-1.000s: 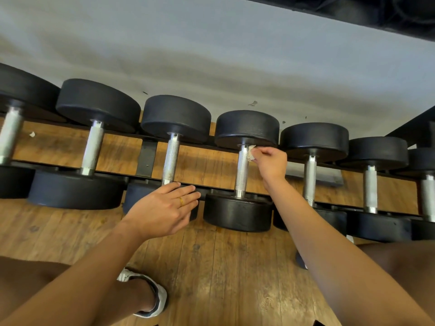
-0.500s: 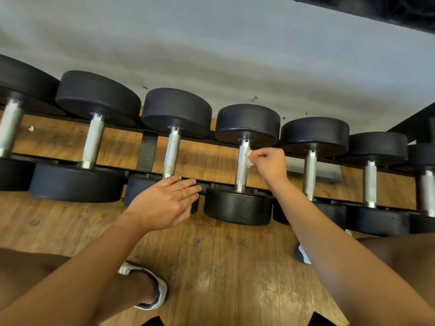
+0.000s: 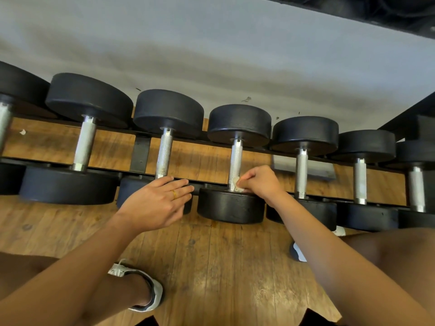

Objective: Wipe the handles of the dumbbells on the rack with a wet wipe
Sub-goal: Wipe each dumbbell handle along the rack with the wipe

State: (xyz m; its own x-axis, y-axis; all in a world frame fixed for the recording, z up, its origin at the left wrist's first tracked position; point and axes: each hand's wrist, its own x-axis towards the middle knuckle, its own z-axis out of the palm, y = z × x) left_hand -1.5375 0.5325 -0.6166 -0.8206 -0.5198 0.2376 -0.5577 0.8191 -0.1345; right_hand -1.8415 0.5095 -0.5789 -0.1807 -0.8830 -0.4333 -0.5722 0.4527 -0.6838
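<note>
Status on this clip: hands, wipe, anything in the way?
Right hand pinches wet wipe at near end of dumbbell handle. Left hand flat on neighbouring dumbbell's head. Handle unobstructed.

The lower view is filled by a floor of warm brown wooden planks [image 3: 211, 267], on which dark knots, worn patches and a soft sheen of light are seen. Behind it a plain pale grey wall [image 3: 211, 55] is shown, marked by a few small dark scuffs [image 3: 246, 99] and bordered at the upper right by a blurred black strip [image 3: 376, 10]. A small white scrap [image 3: 22, 132] is seen on the planks at far left, and a flat grey slab [image 3: 313, 169] is laid on them near the wall.
</note>
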